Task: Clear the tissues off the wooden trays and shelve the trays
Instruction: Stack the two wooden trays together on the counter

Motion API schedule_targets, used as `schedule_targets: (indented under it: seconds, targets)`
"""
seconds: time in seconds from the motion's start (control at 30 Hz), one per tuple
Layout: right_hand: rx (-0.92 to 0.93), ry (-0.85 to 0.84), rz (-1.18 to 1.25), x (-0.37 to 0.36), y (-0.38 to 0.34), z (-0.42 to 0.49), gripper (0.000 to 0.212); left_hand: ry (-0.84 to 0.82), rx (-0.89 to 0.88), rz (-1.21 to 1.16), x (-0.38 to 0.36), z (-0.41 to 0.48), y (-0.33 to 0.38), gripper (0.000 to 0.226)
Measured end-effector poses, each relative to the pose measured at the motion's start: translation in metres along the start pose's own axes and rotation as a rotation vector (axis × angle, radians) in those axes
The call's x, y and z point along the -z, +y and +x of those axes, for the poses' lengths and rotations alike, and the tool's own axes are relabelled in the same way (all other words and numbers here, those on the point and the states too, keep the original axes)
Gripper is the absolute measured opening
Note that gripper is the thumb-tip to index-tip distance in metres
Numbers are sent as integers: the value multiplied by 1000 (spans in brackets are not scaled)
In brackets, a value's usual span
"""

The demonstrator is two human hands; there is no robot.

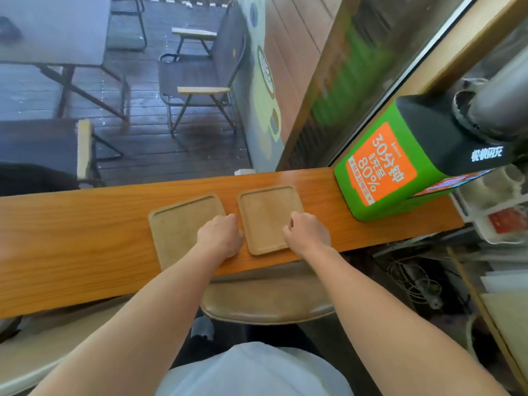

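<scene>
Two square wooden trays lie side by side on the orange wooden counter (85, 238). The left tray (180, 224) and the right tray (265, 212) both show bare surfaces, with no tissue on them. My left hand (220, 235) rests over the near right corner of the left tray, fingers curled around its edge. At the near right edge of the right tray, my right hand (307, 232) has its fingers curled on the rim. Both trays sit flat on the counter.
A green and black charging box (400, 161) stands on the counter to the right of the trays. A brown stool seat (265, 304) sits below the counter's near edge. Cluttered shelves and cables (414, 278) are at the right. Chairs and tables stand behind the window.
</scene>
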State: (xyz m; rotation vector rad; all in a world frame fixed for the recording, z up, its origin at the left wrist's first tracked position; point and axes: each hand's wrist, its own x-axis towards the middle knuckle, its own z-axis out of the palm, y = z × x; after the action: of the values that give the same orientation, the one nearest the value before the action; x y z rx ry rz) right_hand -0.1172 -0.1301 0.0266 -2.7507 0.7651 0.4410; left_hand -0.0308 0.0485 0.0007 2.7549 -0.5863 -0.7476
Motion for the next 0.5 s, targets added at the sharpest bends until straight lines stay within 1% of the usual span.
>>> schedule_targets:
  seconds: [0.17,0.27,0.33,0.4,0.5]
  targets:
    - [65,-7,-31,-11,29,47,13,14,102,-36,-21,33,19,19]
    - [168,34,-67,-26,55,69,11,39,155,-51,-43,44,30,20]
    - [257,29,-99,-34,70,80,6,74,176,-74,-54,48,38,18]
    - [314,19,-139,-43,82,89,15,135,199,-103,-63,49,46,20]
    - [307,34,-127,-56,88,98,31,224,236,-116,-72,52,55,27]
